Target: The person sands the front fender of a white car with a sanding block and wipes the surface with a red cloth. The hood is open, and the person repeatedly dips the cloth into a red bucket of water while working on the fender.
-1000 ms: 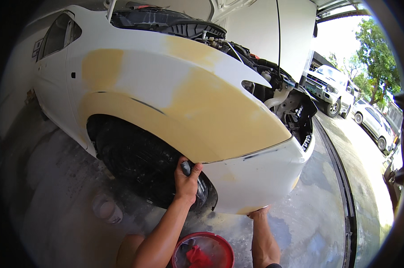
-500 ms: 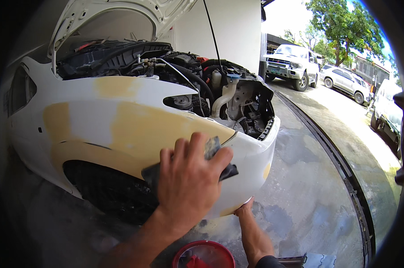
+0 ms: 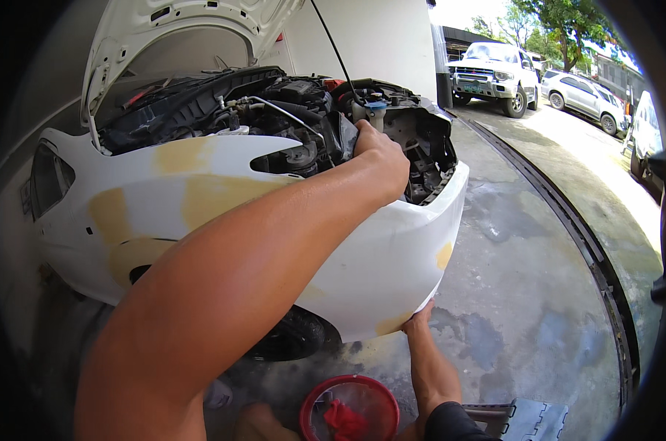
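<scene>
A white car front with pale yellow filler patches [image 3: 216, 197] fills the middle of the view. My left arm stretches across its fender, and my left hand [image 3: 381, 158] is up at the engine bay's edge. A dark grey sheet of sandpaper [image 3: 345, 137] shows beside that hand, which is closed with its fingers largely hidden. Low on the right, my right hand [image 3: 419, 317] grips the bottom edge of the white bumper [image 3: 392, 257]; its fingertips are out of sight beneath it.
The hood [image 3: 189, 18] is raised over the exposed engine [image 3: 292, 92]. By my legs sits a red basin [image 3: 350, 434] with a red cloth [image 3: 345, 420] in it. A grey folding stool [image 3: 535, 420] is at lower right. A metal floor track [image 3: 568, 220] curves past, with parked cars [image 3: 487, 77] beyond.
My left hand has moved up and right, from in front of the yellow-patched fender to the engine bay's edge. My right hand stays on the bumper's lower edge. The view has shifted slightly.
</scene>
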Motion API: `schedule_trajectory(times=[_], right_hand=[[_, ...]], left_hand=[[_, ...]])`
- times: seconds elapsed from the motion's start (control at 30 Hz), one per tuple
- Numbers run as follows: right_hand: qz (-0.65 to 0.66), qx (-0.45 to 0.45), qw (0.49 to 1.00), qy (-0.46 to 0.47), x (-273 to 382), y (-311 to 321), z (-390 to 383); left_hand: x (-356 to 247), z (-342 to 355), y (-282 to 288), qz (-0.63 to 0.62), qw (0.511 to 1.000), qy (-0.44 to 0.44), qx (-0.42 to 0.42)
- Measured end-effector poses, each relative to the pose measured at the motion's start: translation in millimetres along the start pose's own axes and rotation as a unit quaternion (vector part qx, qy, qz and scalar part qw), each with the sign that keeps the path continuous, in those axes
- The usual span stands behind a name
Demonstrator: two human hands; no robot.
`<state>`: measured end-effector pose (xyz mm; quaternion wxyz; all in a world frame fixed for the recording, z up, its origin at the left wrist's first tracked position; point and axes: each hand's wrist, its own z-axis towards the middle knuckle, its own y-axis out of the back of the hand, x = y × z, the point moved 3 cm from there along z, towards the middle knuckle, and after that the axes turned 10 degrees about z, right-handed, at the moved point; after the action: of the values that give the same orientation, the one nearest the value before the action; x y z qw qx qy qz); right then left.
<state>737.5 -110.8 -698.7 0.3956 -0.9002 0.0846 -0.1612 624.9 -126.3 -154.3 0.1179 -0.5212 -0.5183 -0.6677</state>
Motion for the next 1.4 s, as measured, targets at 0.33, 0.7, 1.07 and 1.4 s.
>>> schedule_trajectory(times=[0.33,0.7,1.07,1.4], right_hand=[[0.034,0.005,0.999,-0.005,-2.5,-0.2,2.1],[-0.022,0.043,0.999,-0.025,0.0,-7.2,-13.6],[-0.054,0.025,0.998,0.010,-2.5,0.8,-6.3],[-0.072,0.086,0.994,0.015,-4.7,14.3,12.8]], left_hand=[[-13.6,15.6,14.3,-0.020,1.000,0.000,0.022],[-16.9,13.0,1.9,-0.014,0.995,0.005,-0.098],[5.5,-6.6,-21.4,-0.109,0.973,0.098,-0.180],[-0.4,8.8,-11.8,-0.124,0.981,0.100,-0.112]])
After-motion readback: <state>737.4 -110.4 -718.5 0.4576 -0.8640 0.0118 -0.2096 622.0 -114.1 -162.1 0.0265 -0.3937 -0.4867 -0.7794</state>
